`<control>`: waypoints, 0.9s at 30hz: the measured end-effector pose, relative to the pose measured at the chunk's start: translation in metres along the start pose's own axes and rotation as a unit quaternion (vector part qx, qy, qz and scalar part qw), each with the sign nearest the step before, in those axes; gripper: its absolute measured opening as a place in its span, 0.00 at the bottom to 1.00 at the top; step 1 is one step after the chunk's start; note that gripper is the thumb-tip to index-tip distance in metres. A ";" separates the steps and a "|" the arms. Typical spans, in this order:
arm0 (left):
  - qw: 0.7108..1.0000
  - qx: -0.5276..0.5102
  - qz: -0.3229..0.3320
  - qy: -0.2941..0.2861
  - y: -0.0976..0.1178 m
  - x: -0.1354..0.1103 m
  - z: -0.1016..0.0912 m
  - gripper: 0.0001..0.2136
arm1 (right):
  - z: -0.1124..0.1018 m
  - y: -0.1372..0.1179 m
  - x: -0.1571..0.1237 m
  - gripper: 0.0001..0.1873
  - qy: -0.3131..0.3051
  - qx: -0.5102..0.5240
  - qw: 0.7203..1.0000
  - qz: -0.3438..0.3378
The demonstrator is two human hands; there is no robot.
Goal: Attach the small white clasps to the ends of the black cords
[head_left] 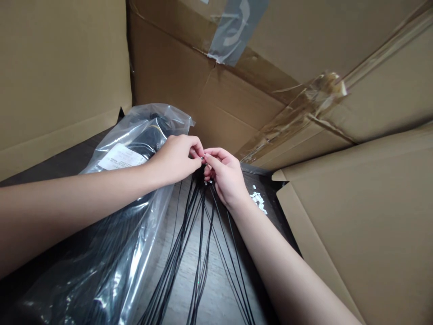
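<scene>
My left hand [181, 158] and my right hand [226, 171] meet fingertip to fingertip above the table. Both are closed in a pinch. A tiny pale piece shows between the fingertips, too small to name. Several thin black wires [184, 230] run from below the hands toward the near edge, spread in loose bundles. Small white pieces [209, 182] show at the wire ends under my right hand. Beyond my right wrist lies a little pile of small white pieces [259, 201]. Beside my left forearm is a clear plastic bag [149, 234] filled with black wires.
Cardboard boxes stand around the dark table [189, 280]: a left box [61, 76], a taped back box [176, 63] and a right box [372, 203]. A white label [122, 156] is on the bag.
</scene>
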State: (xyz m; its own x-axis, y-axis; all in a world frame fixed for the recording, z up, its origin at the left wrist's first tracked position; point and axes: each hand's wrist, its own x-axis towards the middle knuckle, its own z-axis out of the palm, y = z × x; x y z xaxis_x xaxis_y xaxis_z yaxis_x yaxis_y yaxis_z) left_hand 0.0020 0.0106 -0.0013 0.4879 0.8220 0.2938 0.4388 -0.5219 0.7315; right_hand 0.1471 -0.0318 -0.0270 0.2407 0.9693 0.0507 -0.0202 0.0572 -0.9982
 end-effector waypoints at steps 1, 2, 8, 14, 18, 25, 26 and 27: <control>1.000 0.000 0.001 0.000 0.000 0.000 0.000 0.08 | 0.000 0.000 0.000 0.11 0.000 0.001 1.000 0.001; 1.000 0.000 0.003 0.001 0.000 0.000 0.000 0.08 | 0.000 0.000 0.000 0.11 0.001 0.001 1.000 0.001; 1.000 -0.011 0.002 0.000 0.000 0.001 0.000 0.08 | -0.001 0.000 0.000 0.11 0.008 0.014 1.000 -0.001; 1.000 -0.008 0.005 -0.002 0.000 0.001 -0.001 0.08 | 0.000 0.000 0.001 0.12 0.013 0.023 1.000 -0.002; 1.000 -0.003 0.007 0.000 0.000 0.000 -0.001 0.07 | 0.000 -0.001 0.001 0.11 0.012 0.020 1.000 0.001; 1.000 0.006 0.005 0.000 0.001 -0.001 -0.002 0.07 | 0.001 -0.001 0.001 0.11 0.006 0.020 1.000 -0.001; 1.000 0.006 0.005 -0.002 0.001 0.000 -0.002 0.07 | 0.001 -0.001 0.001 0.10 0.004 0.018 1.000 -0.001; 1.000 0.006 0.006 -0.002 0.001 0.000 -0.002 0.07 | 0.001 0.000 0.001 0.10 0.002 0.016 1.000 -0.002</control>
State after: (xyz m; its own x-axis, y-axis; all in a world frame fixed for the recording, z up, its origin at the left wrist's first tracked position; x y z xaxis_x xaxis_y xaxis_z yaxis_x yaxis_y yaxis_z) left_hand 0.0011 0.0101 0.0003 0.4963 0.8149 0.2994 0.4426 -0.5342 0.7202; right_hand 0.1466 -0.0304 -0.0264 0.2443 0.9682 0.0538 -0.0511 0.0683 -0.9964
